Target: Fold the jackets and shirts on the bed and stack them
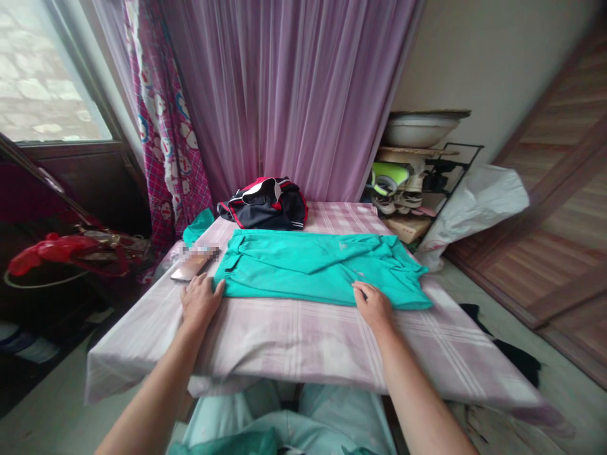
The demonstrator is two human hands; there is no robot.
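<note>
Phone (192, 268) risked a bump if the spread left hand (199, 300) slid; curled right hand (374, 306), pinch unclear, could've tugged teal garment (294, 268) crooked.

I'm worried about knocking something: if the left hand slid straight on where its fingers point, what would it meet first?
Most likely the phone, lying just beyond the fingertips of the left hand; whether they already touch is unclear.

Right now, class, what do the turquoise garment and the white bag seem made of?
Turquoise garment: smooth, mostly matte fabric, possibly synthetic, given its soft folds and creases. White bag: probably plastic with a dull sheen, given its stiff crumples; woven or film, I can't tell.
</note>
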